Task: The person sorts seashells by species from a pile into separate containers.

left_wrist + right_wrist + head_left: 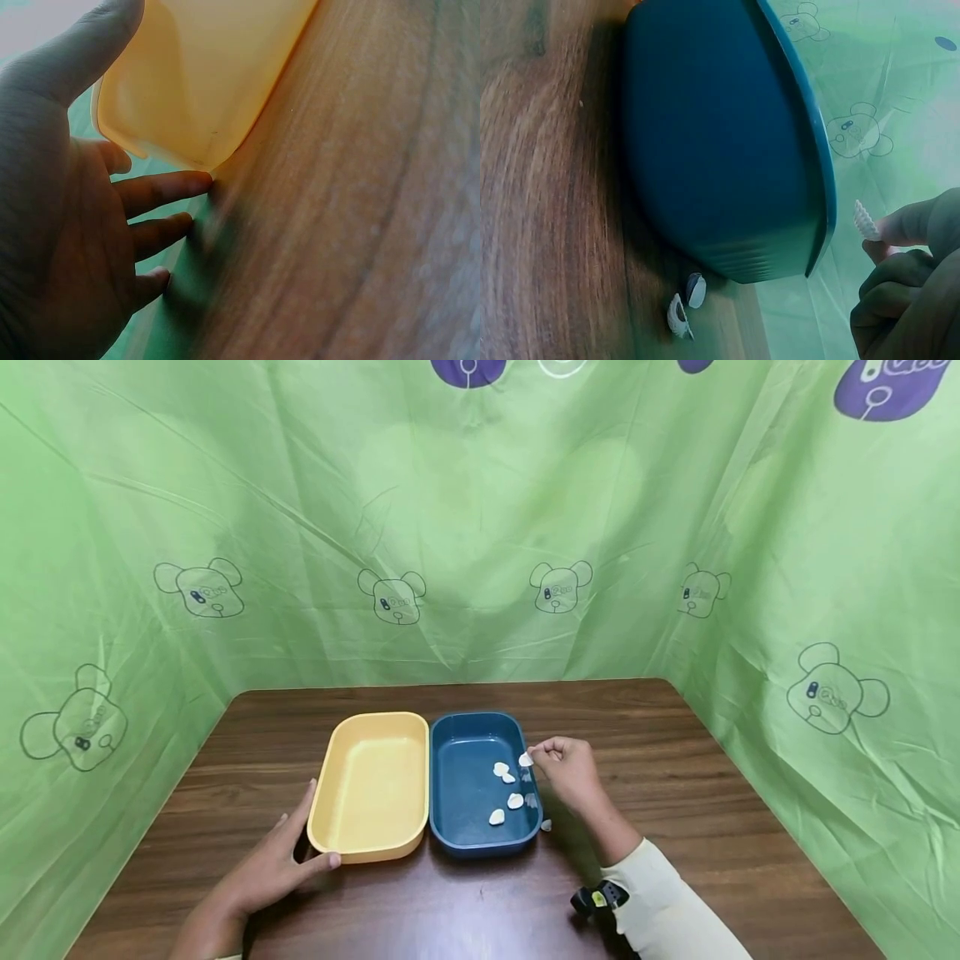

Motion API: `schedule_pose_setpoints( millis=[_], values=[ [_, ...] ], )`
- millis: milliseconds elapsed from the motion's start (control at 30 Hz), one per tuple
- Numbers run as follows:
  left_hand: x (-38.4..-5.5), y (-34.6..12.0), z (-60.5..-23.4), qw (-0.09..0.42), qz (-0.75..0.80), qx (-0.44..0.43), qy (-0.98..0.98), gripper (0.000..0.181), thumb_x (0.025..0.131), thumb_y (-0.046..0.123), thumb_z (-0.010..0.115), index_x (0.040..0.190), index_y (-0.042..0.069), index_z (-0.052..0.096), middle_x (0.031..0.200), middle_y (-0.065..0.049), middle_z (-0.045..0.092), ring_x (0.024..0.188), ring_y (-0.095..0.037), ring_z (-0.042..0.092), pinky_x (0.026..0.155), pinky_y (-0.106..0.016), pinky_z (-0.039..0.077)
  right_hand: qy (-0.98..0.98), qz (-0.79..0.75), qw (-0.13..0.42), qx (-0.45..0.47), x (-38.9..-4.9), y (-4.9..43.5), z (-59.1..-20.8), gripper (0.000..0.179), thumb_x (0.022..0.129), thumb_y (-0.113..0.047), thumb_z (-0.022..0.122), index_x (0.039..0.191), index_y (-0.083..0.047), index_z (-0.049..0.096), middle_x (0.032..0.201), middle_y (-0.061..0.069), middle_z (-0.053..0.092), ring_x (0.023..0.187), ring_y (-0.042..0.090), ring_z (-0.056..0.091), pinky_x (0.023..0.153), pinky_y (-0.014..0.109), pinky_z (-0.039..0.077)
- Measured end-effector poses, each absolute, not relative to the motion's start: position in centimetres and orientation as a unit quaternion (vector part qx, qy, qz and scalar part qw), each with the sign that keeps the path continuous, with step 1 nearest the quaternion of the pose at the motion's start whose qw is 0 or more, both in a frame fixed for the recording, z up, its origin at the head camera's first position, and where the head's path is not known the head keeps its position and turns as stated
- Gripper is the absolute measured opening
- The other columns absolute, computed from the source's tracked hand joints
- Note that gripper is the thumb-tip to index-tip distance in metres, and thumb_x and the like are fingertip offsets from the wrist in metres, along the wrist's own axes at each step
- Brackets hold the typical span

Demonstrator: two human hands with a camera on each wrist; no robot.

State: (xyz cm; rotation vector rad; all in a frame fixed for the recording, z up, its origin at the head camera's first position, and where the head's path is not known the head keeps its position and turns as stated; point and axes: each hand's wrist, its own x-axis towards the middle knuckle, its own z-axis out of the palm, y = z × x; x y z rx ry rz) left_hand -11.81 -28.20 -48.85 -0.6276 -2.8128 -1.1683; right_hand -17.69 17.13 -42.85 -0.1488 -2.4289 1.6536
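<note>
My right hand pinches a small white seashell between thumb and fingertips, over the right rim of the blue tray. The shell's ribbed edge faces the right wrist view. Several more white seashells lie inside the blue tray, toward its right side. My left hand rests against the near left corner of the yellow tray, thumb at the front side and fingers spread fairly straight along the left side. No shells show inside the yellow tray.
Both trays stand side by side on a brown wooden table. In the right wrist view, two loose seashells lie on the table beside the blue tray. A green printed curtain closes off the back and both sides.
</note>
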Motion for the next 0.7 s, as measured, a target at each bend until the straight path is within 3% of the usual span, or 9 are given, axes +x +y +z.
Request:
schedule_pose_setpoints(
  millis=[167,300,433,533,700],
  values=[
    [-11.9,-28.3,-48.8,0.021,-0.370,-0.206,-0.906,0.123,0.093,0.033,0.087,0.178,0.018,0.000,0.177,-0.035,0.022,0.152,-0.062,0.035,0.116,0.000,-0.006,-0.819,0.564,0.095,-0.058,-17.9,16.9,-42.6,0.017,0.101,-0.005,0.072,0.092,0.007,0.079,0.101,0.022,0.084,0.083,0.014,0.071,0.066,0.017,0.051],
    [-11.9,-28.4,-48.8,0.023,-0.376,-0.202,-0.904,0.122,0.093,0.032,0.086,0.178,0.017,-0.001,0.176,-0.036,0.022,0.153,-0.061,0.032,0.123,-0.008,-0.006,-0.816,0.569,0.087,-0.053,-18.0,16.6,-42.5,0.016,0.101,-0.006,0.072,0.095,0.007,0.080,0.102,0.022,0.084,0.080,0.011,0.068,0.067,0.018,0.051],
    [-11.8,-28.6,-49.1,0.022,-0.377,-0.202,-0.904,0.121,0.094,0.033,0.085,0.178,0.019,-0.001,0.177,-0.035,0.020,0.160,-0.047,0.026,0.127,-0.012,-0.006,-0.813,0.574,0.083,-0.049,-17.9,16.7,-42.4,0.018,0.102,-0.005,0.070,0.099,0.009,0.080,0.105,0.026,0.083,0.078,0.007,0.065,0.066,0.018,0.050],
    [-11.8,-28.5,-49.3,0.021,-0.376,-0.203,-0.904,0.120,0.095,0.034,0.085,0.178,0.020,0.000,0.178,-0.034,0.020,0.162,-0.037,0.023,0.125,-0.009,-0.006,-0.813,0.572,0.088,-0.055,-17.8,17.0,-42.4,0.018,0.103,-0.005,0.070,0.098,0.010,0.079,0.105,0.027,0.082,0.080,0.008,0.065,0.066,0.019,0.050],
    [-11.9,-28.3,-49.3,0.024,-0.374,-0.207,-0.904,0.121,0.094,0.033,0.085,0.178,0.019,0.000,0.177,-0.035,0.021,0.157,-0.051,0.030,0.121,-0.006,-0.006,-0.815,0.570,0.093,-0.057,-17.6,17.8,-42.6,0.017,0.102,-0.004,0.071,0.096,0.009,0.079,0.103,0.024,0.083,0.081,0.007,0.067,0.067,0.019,0.050]
  ],
)
